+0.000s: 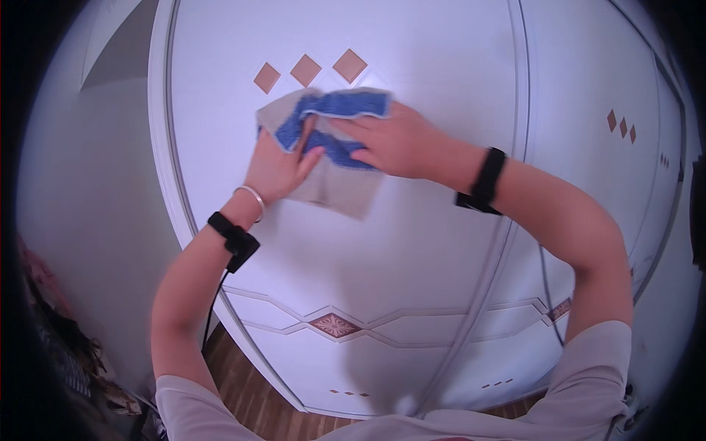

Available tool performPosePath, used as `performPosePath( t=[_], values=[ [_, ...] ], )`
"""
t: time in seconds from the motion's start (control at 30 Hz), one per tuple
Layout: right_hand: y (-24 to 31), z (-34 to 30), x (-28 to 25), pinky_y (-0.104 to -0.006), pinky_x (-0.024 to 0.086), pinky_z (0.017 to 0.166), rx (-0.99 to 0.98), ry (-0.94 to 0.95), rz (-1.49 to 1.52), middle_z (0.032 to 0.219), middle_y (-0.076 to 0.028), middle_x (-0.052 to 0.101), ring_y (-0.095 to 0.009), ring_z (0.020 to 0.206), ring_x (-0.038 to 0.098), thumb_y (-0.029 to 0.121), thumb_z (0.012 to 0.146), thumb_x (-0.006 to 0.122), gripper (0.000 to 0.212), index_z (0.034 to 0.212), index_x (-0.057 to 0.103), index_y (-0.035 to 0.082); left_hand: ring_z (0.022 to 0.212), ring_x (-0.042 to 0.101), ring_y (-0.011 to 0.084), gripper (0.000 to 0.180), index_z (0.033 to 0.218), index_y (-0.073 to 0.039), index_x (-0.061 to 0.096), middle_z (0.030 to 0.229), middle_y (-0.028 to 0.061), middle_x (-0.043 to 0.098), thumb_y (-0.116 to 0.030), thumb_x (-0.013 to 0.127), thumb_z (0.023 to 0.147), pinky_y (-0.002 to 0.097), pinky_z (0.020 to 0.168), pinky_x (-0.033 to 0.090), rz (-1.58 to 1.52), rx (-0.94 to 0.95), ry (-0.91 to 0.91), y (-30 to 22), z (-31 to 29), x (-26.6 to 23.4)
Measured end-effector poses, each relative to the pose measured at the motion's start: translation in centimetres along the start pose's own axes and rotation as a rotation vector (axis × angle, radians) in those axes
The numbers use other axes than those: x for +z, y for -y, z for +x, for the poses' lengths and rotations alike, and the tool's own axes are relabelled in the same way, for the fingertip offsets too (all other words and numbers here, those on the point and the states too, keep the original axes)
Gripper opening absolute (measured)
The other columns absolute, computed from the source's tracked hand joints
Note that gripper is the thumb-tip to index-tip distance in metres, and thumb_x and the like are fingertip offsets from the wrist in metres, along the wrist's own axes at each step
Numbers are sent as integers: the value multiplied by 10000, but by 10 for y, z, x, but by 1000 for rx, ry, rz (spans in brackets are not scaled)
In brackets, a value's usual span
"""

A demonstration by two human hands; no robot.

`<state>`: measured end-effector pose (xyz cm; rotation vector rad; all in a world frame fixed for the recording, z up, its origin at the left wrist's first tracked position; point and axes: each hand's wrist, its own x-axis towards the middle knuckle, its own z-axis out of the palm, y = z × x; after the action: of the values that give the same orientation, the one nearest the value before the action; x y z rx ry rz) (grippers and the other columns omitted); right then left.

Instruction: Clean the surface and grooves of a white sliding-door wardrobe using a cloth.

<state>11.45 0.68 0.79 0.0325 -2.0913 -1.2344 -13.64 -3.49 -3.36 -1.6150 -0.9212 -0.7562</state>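
Observation:
A beige and blue cloth (334, 191) is bunched and partly folded against a white wardrobe door (412, 242), just below a row of brown diamond shapes. My left hand (276, 167) grips its left side, with the fingers partly covered by a blue-edged fold and the thumb pointing across the cloth. At the right side, my right hand (401, 140) has hold of it, fingers reaching into the folds. The lower beige part hangs loose beneath both hands. Folds hide some fingertips.
A second door panel (573, 147) with smaller diamonds adjoins on the right, past a vertical frame edge. A patterned decorative band (334, 325) crosses the lower door. Wooden floor (254, 375) shows below, and assorted fabric items (81, 353) lie at lower left. Cables run from my wrist straps.

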Motion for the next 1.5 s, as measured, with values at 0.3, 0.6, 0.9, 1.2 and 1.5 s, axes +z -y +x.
performPosePath(
  t=[0.3, 0.6, 0.9, 1.2, 1.5],
  values=[
    [1, -113, -88, -405, 453, 944, 441, 490, -152, 1191, -115, 617, -287, 1123, 588, 309, 904, 611, 487, 1337, 511, 111, 1220, 480, 363, 562, 1272, -51, 533, 1290, 157, 548, -320, 700, 807, 449, 1062, 356, -504, 318, -151, -112, 69, 18],
    [-98, -4, -40, -423, 359, 1020, 225, -172, -372, 1223, -158, 599, -327, 1134, 544, 317, 973, 509, 453, 1346, 502, 60, 1026, 596, 323, 448, 1239, -63, 563, 1126, 147, 647, -405, 486, 960, 454, 940, 366, 62, 53, -273, -13, 132, 7],
    [-13, -48, -45, -419, 405, 1017, 160, 290, -17, 1257, -155, 596, -309, 1163, 558, 384, 949, 531, 518, 1377, 486, 95, 1275, 445, 317, 477, 1260, -51, 572, 1292, 170, 554, -402, 518, 943, 505, 1097, 260, -4, 185, -47, -39, 36, -8],
    [-174, 65, -70, -448, 428, 997, 387, -43, -366, 1316, -199, 550, -366, 1156, 557, 355, 954, 489, 555, 1434, 400, 91, 1087, 590, 334, 436, 1205, -45, 591, 1157, 174, 642, -374, 424, 974, 515, 1021, 313, 158, 9, -402, 23, 234, -1],
    [-97, 10, -64, -424, 460, 963, 267, 108, -161, 1311, -174, 558, -351, 1145, 564, 298, 935, 550, 559, 1407, 417, 31, 1172, 521, 376, 370, 1189, -14, 573, 1222, 178, 595, -288, 487, 956, 492, 1030, 359, 0, 91, -327, -8, 158, -8]
  ],
)
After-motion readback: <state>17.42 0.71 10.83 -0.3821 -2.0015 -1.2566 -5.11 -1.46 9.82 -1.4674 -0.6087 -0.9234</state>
